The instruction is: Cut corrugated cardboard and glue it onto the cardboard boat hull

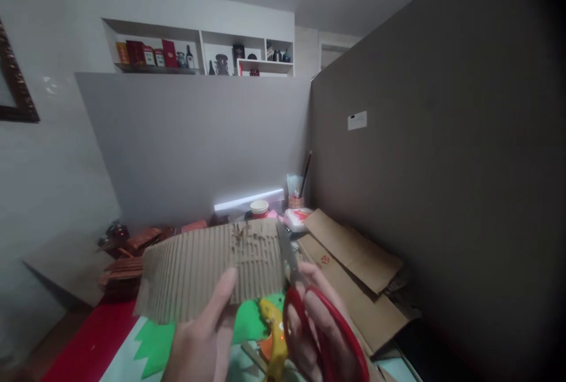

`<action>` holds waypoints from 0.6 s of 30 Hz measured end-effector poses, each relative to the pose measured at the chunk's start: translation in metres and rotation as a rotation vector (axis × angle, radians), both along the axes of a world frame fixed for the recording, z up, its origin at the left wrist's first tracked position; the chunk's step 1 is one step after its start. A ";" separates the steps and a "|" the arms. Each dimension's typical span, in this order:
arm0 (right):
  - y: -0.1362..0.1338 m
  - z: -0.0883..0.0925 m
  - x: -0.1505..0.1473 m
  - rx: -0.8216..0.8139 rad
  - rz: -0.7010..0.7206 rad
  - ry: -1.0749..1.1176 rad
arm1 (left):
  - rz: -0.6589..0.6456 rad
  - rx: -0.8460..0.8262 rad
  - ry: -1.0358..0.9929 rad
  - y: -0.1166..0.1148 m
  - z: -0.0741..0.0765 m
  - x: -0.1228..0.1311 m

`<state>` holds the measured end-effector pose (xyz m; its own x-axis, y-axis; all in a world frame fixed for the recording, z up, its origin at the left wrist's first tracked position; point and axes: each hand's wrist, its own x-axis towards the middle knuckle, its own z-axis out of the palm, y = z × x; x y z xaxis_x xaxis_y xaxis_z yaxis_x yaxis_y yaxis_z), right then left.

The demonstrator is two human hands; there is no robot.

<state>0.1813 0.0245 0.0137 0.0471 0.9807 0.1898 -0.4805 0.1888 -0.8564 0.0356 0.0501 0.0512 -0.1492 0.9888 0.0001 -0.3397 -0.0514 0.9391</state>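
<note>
My left hand (203, 341) holds up a sheet of corrugated cardboard (207, 267) by its lower edge, thumb pressed on its face. My right hand (318, 329) has its fingers through the red handles of a pair of scissors (305, 305). The blades point upward along the right edge of the cardboard sheet. A yellow glue gun (274, 335) lies on the table just below, between my two hands.
Green zigzag-cut paper (154, 343) and a red sheet (92, 343) lie on the table. Flattened cardboard pieces (354, 264) are stacked at right against a tall cardboard panel (442, 164). A paper cup (259, 208) and pen holder (296, 199) stand at the back. Brown pieces (128, 252) are piled at left.
</note>
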 end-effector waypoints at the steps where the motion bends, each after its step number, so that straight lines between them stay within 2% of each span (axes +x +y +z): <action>1: 0.003 0.005 0.007 0.006 -0.076 -0.121 | -0.009 -0.002 -0.065 0.002 0.010 0.001; 2: 0.006 0.009 0.015 0.042 -0.195 -0.286 | -0.042 -0.025 -0.176 0.003 0.019 0.002; 5: 0.014 0.011 0.047 0.114 -0.464 -1.160 | -0.043 -0.062 -0.314 0.007 0.035 -0.001; 7: 0.020 0.002 0.068 0.023 -0.537 -1.670 | -0.069 -0.062 -0.332 0.010 0.037 -0.006; 8: 0.022 -0.004 0.076 -0.048 -0.522 -1.860 | -0.091 -0.059 -0.339 0.012 0.037 -0.008; 10: 0.025 -0.017 0.085 -0.125 -0.483 -1.994 | -0.133 -0.062 -0.349 0.016 0.034 -0.010; 13: 0.026 -0.026 0.086 -0.157 -0.440 -2.050 | -0.183 -0.101 -0.364 0.021 0.030 -0.011; 15: 0.024 -0.024 0.083 -0.150 -0.443 -2.081 | -0.193 -0.119 -0.374 0.022 0.029 -0.011; 18: 0.018 -0.009 0.076 -0.129 -0.483 -2.099 | -0.182 -0.106 -0.361 0.022 0.028 -0.011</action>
<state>0.2571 0.0428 0.0042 0.0961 0.9680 0.2320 0.9915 -0.1135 0.0631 0.0244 0.0719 0.0789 0.0564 0.9908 -0.1229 -0.6429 0.1302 0.7548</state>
